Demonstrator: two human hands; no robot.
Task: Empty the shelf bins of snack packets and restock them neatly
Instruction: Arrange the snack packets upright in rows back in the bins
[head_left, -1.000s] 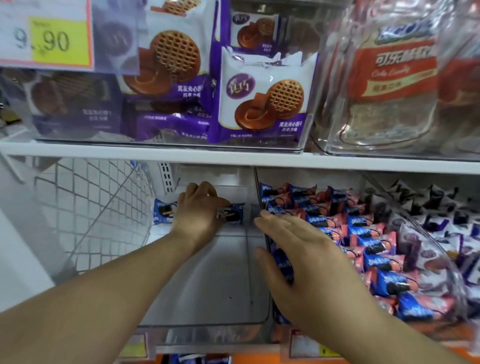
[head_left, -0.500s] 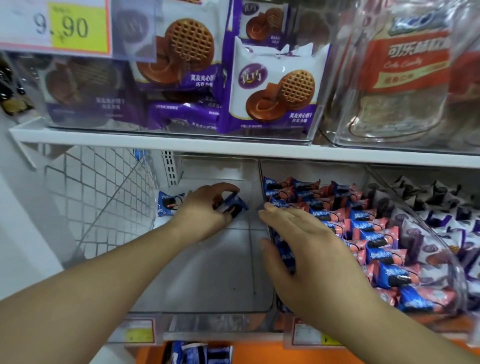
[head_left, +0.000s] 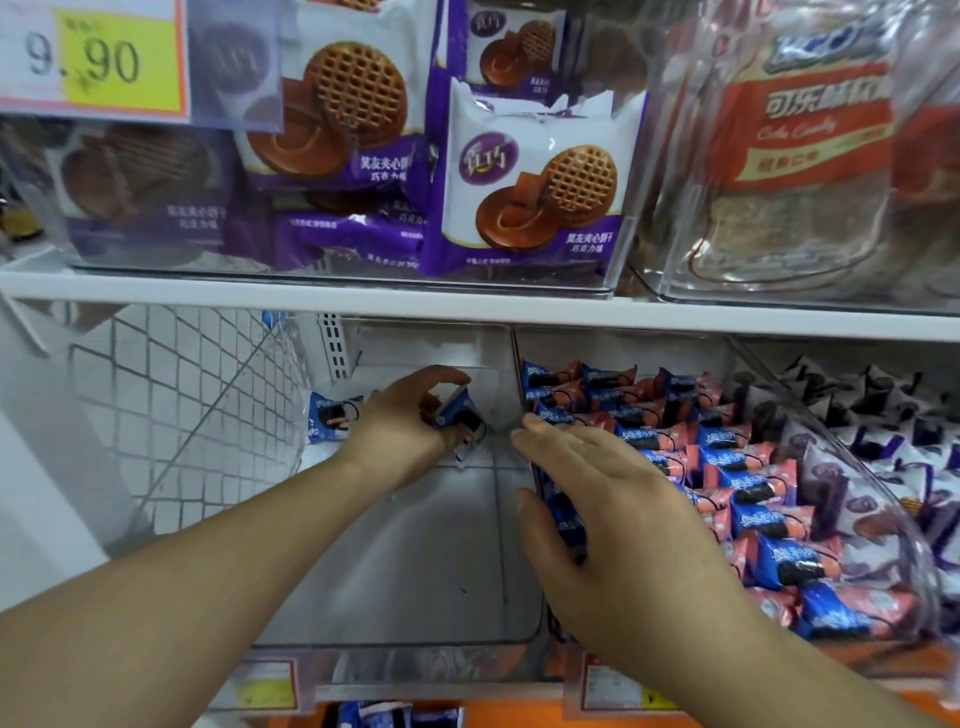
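Observation:
A clear bin (head_left: 415, 597) on the lower shelf holds only a couple of small blue snack packets at its back. My left hand (head_left: 405, 421) reaches deep into it and pinches one blue packet (head_left: 460, 415), lifted and tilted off the bin floor. A second blue packet (head_left: 330, 415) lies behind my left wrist at the back left. My right hand (head_left: 608, 514) lies with straight fingers over the wall between this bin and the neighbouring bin (head_left: 779, 493), which is packed with rows of blue and pink packets.
A white wire basket (head_left: 182, 415) stands left of the bin. The white shelf board (head_left: 467, 304) above carries bins of purple biscuit packs (head_left: 535, 187) and a clear tub with a red label (head_left: 810, 145). Purple and white packets (head_left: 893, 467) fill the far right bin.
My left hand has closed its fingers on the right-hand blue packet and lifted and turned it off the bin floor. My right hand has stayed on the divider.

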